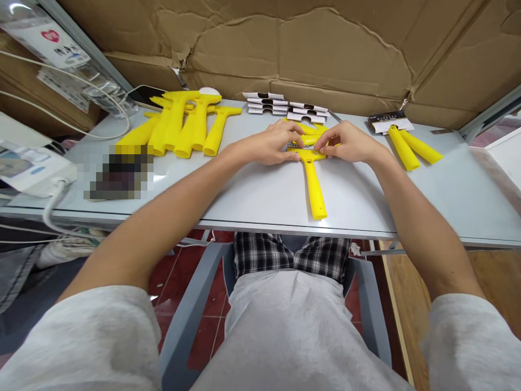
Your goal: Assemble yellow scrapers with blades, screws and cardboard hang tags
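Observation:
A yellow plastic scraper [313, 190] with a T-shaped head lies on the grey table, its handle pointing toward me. My left hand [277, 142] grips the left end of its head, thumb along the near edge and fingers curled over. At the right end, my right hand [347, 142] pinches the head between thumb and fingers. Between my fingertips a thin strip shows along the head, too small to make out. Just beyond, more yellow scraper parts [311, 130] lie partly hidden behind my hands.
A pile of yellow scrapers [179, 122] lies at the left. Small white-and-black packets [266, 103] are stacked at the back by the cardboard [325, 54]. Two yellow handles [402, 149] stick out from a black-and-white card [388, 120] at right. A water bottle [61, 51] leans at far left.

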The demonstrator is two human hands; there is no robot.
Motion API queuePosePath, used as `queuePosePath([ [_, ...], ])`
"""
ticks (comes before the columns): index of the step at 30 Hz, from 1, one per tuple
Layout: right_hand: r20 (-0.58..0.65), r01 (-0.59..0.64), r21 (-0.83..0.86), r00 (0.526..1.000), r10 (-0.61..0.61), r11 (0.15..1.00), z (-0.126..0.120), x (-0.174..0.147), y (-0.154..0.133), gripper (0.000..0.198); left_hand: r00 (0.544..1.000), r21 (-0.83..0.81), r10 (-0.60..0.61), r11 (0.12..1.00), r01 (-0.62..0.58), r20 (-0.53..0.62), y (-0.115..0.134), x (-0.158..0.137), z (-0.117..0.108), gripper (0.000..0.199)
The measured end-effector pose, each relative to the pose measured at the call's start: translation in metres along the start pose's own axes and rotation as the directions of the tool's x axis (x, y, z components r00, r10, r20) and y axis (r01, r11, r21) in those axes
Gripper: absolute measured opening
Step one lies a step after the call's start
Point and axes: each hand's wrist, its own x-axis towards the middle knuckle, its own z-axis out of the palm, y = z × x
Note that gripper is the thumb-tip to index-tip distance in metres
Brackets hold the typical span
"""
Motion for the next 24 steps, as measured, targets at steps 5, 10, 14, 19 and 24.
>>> queuePosePath([
  [5,-0.027,0.021,-0.094,0.999,-0.024,0.995,-0.006,-0.003,0.003,0.037,1.000,-0.011,0.010,1.000,-0.010,-0.004,-0.001,0.000,0.000,0.049],
  [10,0.006,0.047,-0.162,0.999,-0.047,0.986,-0.008,-0.002,0.006,0.037,1.000,0.001,0.014,1.000,-0.014,0.000,0.000,0.001,0.000,0.054],
  [14,0.004,0.071,-0.179,0.997,-0.071,0.981,-0.008,-0.001,0.004,0.034,1.000,-0.004,0.023,1.000,-0.023,0.000,0.000,0.001,0.000,0.053],
  [19,0.006,0.094,-0.173,0.996,-0.094,0.980,-0.009,-0.003,0.003,0.038,1.000,-0.009,0.021,1.000,-0.021,0.022,0.003,0.000,-0.005,0.059],
  [24,-0.040,0.054,-0.221,0.997,-0.065,0.974,-0.012,-0.003,0.005,0.038,0.999,-0.002,0.001,1.000,-0.001,0.036,0.007,0.000,-0.007,0.061],
])
